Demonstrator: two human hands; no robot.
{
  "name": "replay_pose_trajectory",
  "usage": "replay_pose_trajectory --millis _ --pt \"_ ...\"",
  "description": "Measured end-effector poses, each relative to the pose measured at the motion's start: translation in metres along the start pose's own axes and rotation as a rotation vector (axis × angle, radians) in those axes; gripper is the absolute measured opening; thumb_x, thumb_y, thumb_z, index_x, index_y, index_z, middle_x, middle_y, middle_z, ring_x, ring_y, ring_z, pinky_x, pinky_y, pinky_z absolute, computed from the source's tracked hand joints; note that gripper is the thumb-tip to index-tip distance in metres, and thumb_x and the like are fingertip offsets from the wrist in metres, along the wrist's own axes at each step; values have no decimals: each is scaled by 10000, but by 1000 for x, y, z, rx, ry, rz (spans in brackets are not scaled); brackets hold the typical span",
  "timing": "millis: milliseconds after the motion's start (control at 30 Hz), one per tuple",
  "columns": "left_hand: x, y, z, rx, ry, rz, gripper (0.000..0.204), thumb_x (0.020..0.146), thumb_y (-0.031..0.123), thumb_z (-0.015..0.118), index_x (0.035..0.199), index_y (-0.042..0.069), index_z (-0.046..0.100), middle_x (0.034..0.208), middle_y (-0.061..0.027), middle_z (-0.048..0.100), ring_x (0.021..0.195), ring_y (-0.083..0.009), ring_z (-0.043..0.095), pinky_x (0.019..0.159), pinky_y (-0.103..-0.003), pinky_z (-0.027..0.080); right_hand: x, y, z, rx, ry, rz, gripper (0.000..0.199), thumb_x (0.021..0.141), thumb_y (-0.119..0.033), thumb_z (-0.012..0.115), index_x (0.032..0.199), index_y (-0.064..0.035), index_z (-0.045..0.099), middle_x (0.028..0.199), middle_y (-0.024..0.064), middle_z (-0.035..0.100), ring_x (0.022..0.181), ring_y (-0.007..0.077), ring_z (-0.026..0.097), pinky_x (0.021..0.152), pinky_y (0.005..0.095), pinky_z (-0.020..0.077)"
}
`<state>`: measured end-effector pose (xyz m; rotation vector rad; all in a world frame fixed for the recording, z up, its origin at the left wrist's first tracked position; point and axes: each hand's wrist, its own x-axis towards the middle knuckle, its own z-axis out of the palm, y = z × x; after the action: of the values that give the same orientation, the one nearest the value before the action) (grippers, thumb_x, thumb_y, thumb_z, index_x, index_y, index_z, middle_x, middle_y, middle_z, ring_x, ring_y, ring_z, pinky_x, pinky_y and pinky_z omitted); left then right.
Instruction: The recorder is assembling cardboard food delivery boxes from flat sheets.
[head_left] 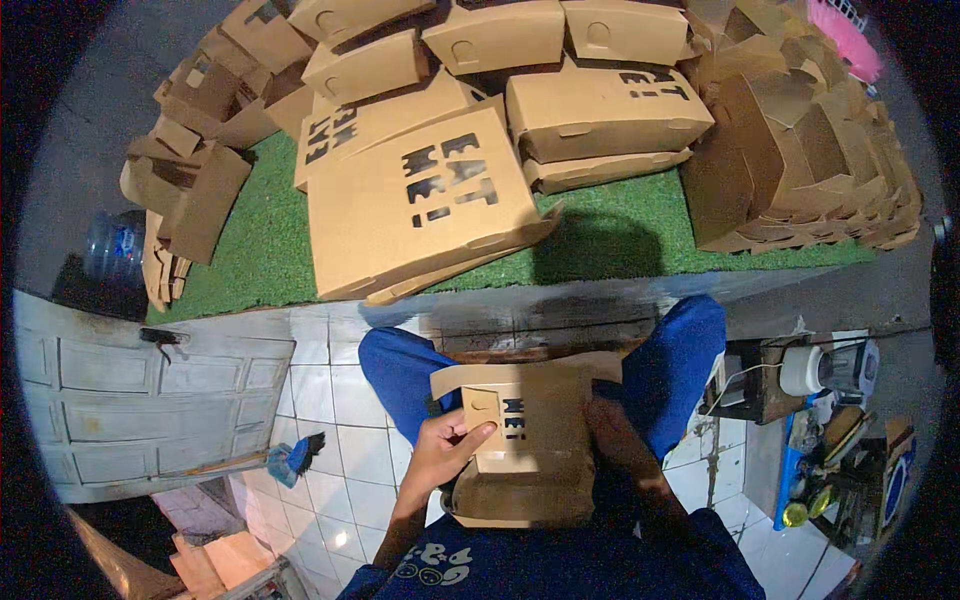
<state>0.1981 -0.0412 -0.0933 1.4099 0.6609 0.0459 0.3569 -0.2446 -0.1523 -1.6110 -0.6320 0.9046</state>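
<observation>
Left hand (447, 447) pinches the front flap of a brown cardboard box (523, 440) resting on the lap between blue-trousered knees, right hand (620, 440) flat on its right side bracing it, finished boxes (600, 110) stacked ahead on green turf (265, 240).

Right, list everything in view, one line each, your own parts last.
Folded boxes: many, brown, piled on the mat.
Nested open boxes: one stack, brown, right of the mat.
Flat box blanks: several, brown, mat's left edge.
Grass mat: one, green, ahead of the knees.
Water bottle: one, clear blue, far left.
Brush: one, blue, on white tiles.
Door panel: one, white, lying left.
Box in lap: one, brown.
Left hand: holding the lap box.
Right hand: on the box's right side.
</observation>
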Motion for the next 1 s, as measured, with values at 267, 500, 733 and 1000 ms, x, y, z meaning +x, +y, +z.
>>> replay_pose_trajectory --millis 267,500,733,1000 --pt "9 -7 0 27 43 -3 228 929 175 514 962 -25 616 774 29 595 697 -16 486 603 -179 413 6 -14 -12 -412 75 -146 332 918 -254 459 811 33 585 578 133 494 521 137 454 501 313 398" --pt "9 -4 3 -132 -17 213 374 906 91 521 1258 26 411 862 -7 579 721 -36 485 617 -182 402 1 -29 -19 -383 -12 -15 313 900 -243 497 824 47 583 586 160 481 516 149 442 519 327 392" --pt "19 5 -6 255 140 356 530 920 108 484 1374 53 217 1043 -54 544 874 -76 502 732 -197 416 0 -15 -10 -557 310 -168 312 851 -226 607 1088 -34 544 825 82 592 758 149 547 662 311 449" --pt "13 1 -24 129 105 212 120 905 62 484 958 12 580 960 -97 632 786 -92 546 673 -234 444 22 7 -32 20 46 -131 283 877 -206 568 1079 -8 570 1104 118 582 996 186 572 872 316 440"
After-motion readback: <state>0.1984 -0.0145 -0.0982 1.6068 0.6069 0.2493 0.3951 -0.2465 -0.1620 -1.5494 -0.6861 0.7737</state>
